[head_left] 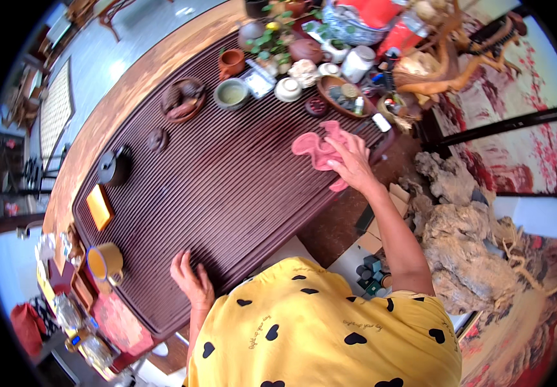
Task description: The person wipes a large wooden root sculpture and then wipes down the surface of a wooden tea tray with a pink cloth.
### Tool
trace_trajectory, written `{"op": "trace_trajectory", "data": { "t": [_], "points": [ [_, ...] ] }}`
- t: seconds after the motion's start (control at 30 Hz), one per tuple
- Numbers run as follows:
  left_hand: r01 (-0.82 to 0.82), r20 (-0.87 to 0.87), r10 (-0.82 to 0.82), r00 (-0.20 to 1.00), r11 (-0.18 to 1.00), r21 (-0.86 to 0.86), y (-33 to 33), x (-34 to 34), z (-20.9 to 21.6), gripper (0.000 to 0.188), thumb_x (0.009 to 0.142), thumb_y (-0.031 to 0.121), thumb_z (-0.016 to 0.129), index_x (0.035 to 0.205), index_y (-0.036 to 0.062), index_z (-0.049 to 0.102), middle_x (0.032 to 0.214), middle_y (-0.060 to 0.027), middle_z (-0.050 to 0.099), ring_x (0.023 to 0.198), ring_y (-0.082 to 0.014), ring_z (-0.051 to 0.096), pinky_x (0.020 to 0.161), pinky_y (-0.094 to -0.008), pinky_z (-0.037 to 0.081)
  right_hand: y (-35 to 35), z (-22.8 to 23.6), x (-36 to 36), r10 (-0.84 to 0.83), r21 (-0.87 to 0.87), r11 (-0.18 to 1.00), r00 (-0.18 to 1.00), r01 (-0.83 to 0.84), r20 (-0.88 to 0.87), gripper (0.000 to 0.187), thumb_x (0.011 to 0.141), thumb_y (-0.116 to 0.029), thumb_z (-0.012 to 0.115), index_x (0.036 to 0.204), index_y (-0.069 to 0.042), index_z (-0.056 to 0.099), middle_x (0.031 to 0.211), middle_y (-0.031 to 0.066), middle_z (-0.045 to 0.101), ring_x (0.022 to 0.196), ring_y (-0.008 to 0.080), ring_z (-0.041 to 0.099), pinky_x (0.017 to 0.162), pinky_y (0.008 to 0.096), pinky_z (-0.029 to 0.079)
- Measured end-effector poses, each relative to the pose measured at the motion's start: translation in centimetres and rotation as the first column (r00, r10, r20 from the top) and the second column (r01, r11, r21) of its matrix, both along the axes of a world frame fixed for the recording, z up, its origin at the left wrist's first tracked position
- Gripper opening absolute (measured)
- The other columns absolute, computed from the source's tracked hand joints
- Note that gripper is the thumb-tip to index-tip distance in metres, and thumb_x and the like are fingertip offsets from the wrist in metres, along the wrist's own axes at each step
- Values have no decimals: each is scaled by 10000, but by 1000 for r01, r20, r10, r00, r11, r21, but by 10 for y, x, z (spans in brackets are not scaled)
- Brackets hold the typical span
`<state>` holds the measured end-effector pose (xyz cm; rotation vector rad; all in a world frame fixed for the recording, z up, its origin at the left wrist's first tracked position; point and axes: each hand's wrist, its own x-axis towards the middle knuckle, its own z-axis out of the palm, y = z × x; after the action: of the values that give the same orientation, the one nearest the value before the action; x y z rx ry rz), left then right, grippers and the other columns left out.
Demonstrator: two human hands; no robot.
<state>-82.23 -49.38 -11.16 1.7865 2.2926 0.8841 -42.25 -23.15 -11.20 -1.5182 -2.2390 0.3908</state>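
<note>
A crumpled pink cloth (310,147) lies on the right part of a large dark, ribbed tea tray (227,193). My right hand (354,162) presses down on the cloth, its fingers closed over part of it. At the tray's near edge, on the left, my left hand (192,280) rests with its fingers apart and nothing in it. Just beyond the cloth sit a small round dark red item (316,106) and a brown oval bowl (330,90) with small things inside. A white lidded cup (288,89) stands close by.
Along the far side are a celadon bowl (231,94), a brown clay cup (231,62) and a dish of dark figures (183,100). Leftward stand a black pot (114,167), an orange-yellow block (99,208) and a yellow mug (105,262). Gnarled rootwood (462,248) is at right.
</note>
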Motion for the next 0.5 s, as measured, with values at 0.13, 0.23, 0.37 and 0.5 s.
{"op": "trace_trajectory", "data": {
  "t": [0.13, 0.23, 0.37, 0.5],
  "points": [
    [-1, -7, 1, 1000, 1000, -6, -9, -2, -1, 466, 791, -7, 619, 1251, 8, 550, 1256, -214, 515, 1187, -396, 474, 1033, -483, 365, -36, -20, -58, 33, 95, 995, 999, -31, -18, 487, 762, -155, 715, 1236, -137, 601, 1373, 137, 458, 1241, 370, 419, 991, 491, 382],
    [-21, 2, 21, 1000, 1000, -11, -22, -5, 3, 473, 781, -17, 626, 1246, 16, 555, 1254, -201, 519, 1183, -385, 482, 1026, -477, 367, -68, -23, -129, 239, 185, 954, 971, -236, 3, 241, 789, -155, 669, 1026, -143, 624, 1203, 73, 535, 1116, 308, 510, 912, 435, 458],
    [-30, 0, 30, 1000, 999, 14, -26, -7, 3, 470, 782, -19, 629, 1245, 22, 556, 1255, -191, 521, 1186, -375, 483, 1026, -474, 368, -114, -28, -215, 578, 105, 815, 814, -571, -60, 207, 862, -200, 585, 1063, -155, 608, 1335, 65, 494, 1266, 282, 456, 968, 414, 435],
    [-79, -29, 78, 997, 997, -19, -46, -24, 11, 455, 800, -12, 619, 1248, 26, 553, 1254, -184, 526, 1187, -377, 483, 1021, -483, 373, -96, -7, -195, 705, 194, 700, 708, -687, -40, 227, 854, -181, 605, 1075, -140, 634, 1262, 35, 562, 1193, 226, 519, 927, 415, 429]
  ]
}}
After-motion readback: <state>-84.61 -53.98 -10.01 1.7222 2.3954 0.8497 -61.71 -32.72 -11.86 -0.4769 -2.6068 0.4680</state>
